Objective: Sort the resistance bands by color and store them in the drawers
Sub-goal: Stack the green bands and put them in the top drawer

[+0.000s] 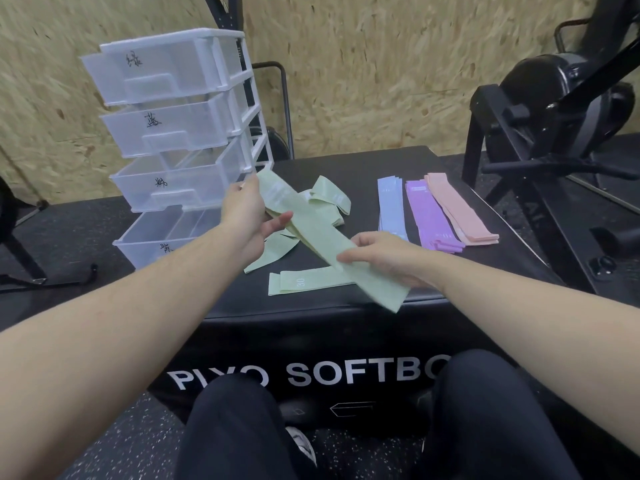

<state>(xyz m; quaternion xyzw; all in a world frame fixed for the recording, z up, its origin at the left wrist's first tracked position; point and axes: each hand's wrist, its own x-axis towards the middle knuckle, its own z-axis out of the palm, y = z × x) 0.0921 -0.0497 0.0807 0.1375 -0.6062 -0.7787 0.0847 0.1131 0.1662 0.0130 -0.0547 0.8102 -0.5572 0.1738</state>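
A black foam box (346, 327) marked "PLYO SOFTBO…" is seen from above, with a seated person's knees just before it. Over the box's top a green band (322, 233) is held stretched flat between two bare hands. Its far end is pinched by the left hand (247, 216), thumb above and fingers curled beneath; its near part is gripped by the right hand (384, 258), fingers folded over the top face, with the tail hanging past the box's front edge. More loose green bands (325, 202) are heaped on the box behind the held one, and another green band (304, 280), printed "30", lies flat near the front edge. Toward the box's right side three neat stacks are laid side by side: blue bands (390, 207), purple bands (431, 216) and pink bands (457, 209), the pink overlapping the purple. At the box's left corner a white drawer unit (180, 133) is set, its four clear drawers pulled out, each labelled with a handwritten mark. Black gym equipment (554, 116) is seen beyond the box's right side.
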